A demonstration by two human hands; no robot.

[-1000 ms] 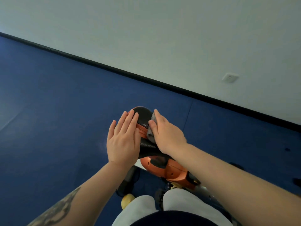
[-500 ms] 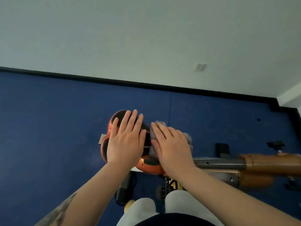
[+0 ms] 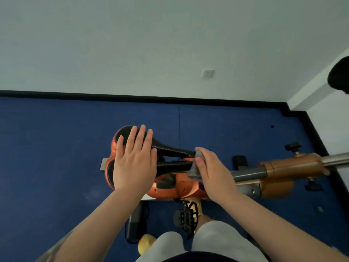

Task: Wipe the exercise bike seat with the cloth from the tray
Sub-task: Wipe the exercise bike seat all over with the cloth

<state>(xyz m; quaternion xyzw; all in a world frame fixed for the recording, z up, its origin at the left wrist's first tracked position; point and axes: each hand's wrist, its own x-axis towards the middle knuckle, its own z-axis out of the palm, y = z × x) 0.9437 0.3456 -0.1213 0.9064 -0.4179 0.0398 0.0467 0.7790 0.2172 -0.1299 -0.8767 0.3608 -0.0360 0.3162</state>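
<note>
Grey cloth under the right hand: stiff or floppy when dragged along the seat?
Likely floppy: the cloth bunches and droops under the right hand. Probably light and thin. It may snag at the seat stitching.

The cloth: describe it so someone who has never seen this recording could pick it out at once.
Find the orange exercise bike on the blue floor, then its black seat with white stitching. At the narrow end of the seat, the right hand presses down a small grey cloth. It is the only soft, crumpled grey thing there; the grey post beside it is smooth metal.
</note>
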